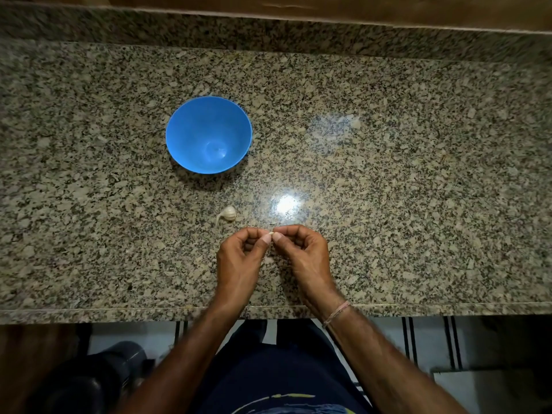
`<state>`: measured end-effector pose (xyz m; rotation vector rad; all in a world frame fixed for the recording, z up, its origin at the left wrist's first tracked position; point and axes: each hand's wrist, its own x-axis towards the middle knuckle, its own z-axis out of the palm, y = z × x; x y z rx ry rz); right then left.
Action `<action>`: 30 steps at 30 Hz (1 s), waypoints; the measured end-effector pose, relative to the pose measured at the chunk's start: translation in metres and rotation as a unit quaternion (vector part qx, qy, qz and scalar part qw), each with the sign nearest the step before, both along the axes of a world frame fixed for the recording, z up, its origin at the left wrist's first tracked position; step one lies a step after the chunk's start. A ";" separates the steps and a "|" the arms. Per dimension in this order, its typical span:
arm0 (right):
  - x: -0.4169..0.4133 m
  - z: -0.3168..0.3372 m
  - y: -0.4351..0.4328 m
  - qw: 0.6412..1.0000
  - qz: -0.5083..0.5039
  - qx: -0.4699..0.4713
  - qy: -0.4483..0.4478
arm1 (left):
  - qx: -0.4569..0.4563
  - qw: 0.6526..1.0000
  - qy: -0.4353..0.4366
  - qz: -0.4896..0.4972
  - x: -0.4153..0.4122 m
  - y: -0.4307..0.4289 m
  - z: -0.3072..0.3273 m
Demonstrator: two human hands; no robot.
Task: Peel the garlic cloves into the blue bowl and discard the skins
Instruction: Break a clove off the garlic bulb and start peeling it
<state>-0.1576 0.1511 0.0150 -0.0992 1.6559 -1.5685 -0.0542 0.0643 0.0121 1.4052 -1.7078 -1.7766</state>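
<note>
Fig.: Left hand (239, 261) & right hand (301, 255) pinch small pale garlic clove (271, 233); peeling underway. Next: drop clove into empty blue plastic bowl (182, 144).

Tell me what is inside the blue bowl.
Nothing shows inside the blue bowl: only its bare bottom with a glare spot. Its near inner wall is foreshortened, so a sliver there is unseen. The clove is pinched between left hand and right hand.

No legible txt or labels anywhere.
</note>
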 end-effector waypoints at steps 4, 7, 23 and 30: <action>0.003 -0.002 0.001 1.000 -0.014 -0.001 -0.017 | -0.026 1.000 -0.016 0.001 0.000 0.004 0.000; 0.004 -0.004 0.003 1.000 -0.019 0.003 -0.003 | -0.021 1.000 -0.008 0.002 0.000 0.004 -0.002; 0.000 -0.016 0.010 0.993 0.028 0.081 0.078 | -0.055 0.996 -0.065 -0.013 0.002 0.006 -0.002; -0.002 -0.019 0.011 0.980 0.080 0.076 0.167 | -0.049 0.998 -0.041 -0.024 0.000 0.002 -0.002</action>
